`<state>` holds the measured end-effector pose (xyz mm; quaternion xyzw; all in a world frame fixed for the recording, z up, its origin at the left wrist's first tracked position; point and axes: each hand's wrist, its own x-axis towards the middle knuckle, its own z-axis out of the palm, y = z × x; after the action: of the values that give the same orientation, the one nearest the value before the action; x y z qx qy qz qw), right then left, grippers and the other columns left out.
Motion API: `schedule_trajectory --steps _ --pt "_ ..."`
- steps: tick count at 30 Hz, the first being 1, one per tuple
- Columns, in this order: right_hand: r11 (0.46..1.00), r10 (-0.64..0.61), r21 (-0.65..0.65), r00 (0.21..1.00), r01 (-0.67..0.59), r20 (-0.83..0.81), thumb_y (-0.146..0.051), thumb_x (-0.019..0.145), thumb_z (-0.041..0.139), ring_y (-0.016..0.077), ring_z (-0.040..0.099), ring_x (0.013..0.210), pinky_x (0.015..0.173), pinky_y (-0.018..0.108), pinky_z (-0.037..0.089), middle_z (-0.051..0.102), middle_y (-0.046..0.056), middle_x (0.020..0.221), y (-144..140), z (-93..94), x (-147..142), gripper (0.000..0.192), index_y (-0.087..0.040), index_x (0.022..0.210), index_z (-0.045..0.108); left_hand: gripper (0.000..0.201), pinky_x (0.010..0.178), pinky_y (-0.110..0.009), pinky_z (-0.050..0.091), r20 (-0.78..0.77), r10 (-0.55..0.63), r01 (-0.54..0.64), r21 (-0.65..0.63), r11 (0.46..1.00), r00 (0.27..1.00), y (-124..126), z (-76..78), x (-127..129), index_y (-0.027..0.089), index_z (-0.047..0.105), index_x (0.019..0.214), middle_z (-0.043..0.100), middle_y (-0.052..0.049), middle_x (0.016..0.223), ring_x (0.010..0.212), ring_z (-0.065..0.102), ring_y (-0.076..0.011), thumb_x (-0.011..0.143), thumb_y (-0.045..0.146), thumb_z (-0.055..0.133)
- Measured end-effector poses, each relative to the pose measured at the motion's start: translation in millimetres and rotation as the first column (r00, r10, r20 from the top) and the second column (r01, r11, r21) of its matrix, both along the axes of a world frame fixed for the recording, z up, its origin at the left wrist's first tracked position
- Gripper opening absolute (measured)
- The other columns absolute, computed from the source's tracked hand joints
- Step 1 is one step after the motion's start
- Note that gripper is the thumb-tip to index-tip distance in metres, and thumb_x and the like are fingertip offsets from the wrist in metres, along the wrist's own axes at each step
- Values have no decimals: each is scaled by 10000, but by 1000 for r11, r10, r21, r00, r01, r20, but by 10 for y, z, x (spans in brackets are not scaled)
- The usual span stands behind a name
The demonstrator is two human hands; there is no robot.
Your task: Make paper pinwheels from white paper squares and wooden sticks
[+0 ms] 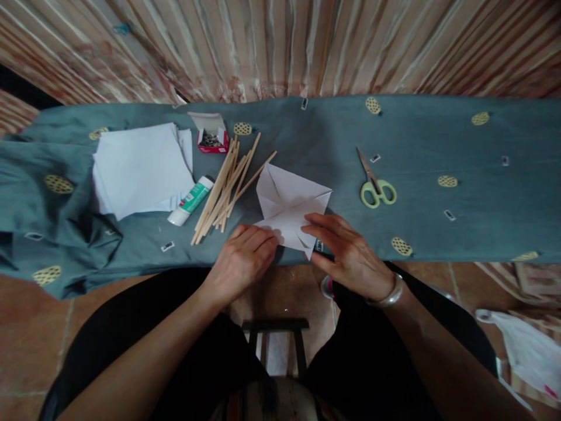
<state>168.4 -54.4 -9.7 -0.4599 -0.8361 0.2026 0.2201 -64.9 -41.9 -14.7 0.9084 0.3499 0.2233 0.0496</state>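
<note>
Teal cloth [307,134], creased white paper [287,204]

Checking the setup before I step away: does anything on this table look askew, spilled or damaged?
Nothing is spilled or damaged. The blue tablecloth is rumpled and sags off the near left edge. The small red box sits with its flap open. Both hands, left and right, press the folded white paper.

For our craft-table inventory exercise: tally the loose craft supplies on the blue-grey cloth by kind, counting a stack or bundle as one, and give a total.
Folded paper piece under both hands: 1
Stack of white paper sheets: 1
Bundle of wooden sticks: 1
Glue stick: 1
Small red box, open: 1
Scissors with green handles: 1
Total: 6
</note>
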Motion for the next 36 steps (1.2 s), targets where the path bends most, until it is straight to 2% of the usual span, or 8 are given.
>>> schedule_trajectory --steps 4,8,13,22,28,36 --pt "1000 -7 -16 1000 6 -22 -106 822 573 276 576 1183 1016 488 484 626 139 1270 28 1 16 251 -167 1059 630 117 729 -326 490 -17 2 -2 -16 1000 1000 -3 -1 3 113 650 953 720 -73 902 815 651 -191 904 121 544" --pt "999 -9 -37 1000 8 -29 -112 837 574 275 581 1177 1012 484 487 640 147 1247 45 -5 45 173 -157 991 639 141 758 -341 488 -37 -8 7 -48 999 999 -22 4 11 122 653 995 724 -86 983 883 648 -205 906 140 546" --pt "999 -10 -46 999 8 -34 -133 841 585 267 582 1173 1015 482 484 643 132 1247 50 -20 52 157 -172 979 648 188 802 -381 489 -55 -12 7 -81 997 998 -24 13 42 116 644 1046 710 -116 1051 947 635 -235 899 212 577" --pt "997 -3 -81 1000 0 -31 -190 815 639 283 584 1172 1021 480 475 637 145 1254 65 24 55 159 -159 969 664 151 738 -345 489 -48 -4 3 -19 1000 999 4 -16 65 134 655 1013 724 -76 965 868 644 -207 923 180 542" --pt "999 -9 -51 996 5 -85 -343 883 600 277 583 1182 1012 490 475 632 163 1256 55 80 -28 344 -151 1168 610 172 710 -310 515 34 101 -95 -147 985 994 61 -41 64 128 665 961 719 -84 913 801 660 -187 937 206 514" --pt "999 -21 23 996 23 -85 -321 920 543 277 584 1163 987 481 491 639 151 1239 25 12 -159 335 -164 1211 597 173 674 -285 509 16 197 -186 -262 947 980 120 -60 99 140 668 860 690 -63 814 733 657 -177 926 222 531"
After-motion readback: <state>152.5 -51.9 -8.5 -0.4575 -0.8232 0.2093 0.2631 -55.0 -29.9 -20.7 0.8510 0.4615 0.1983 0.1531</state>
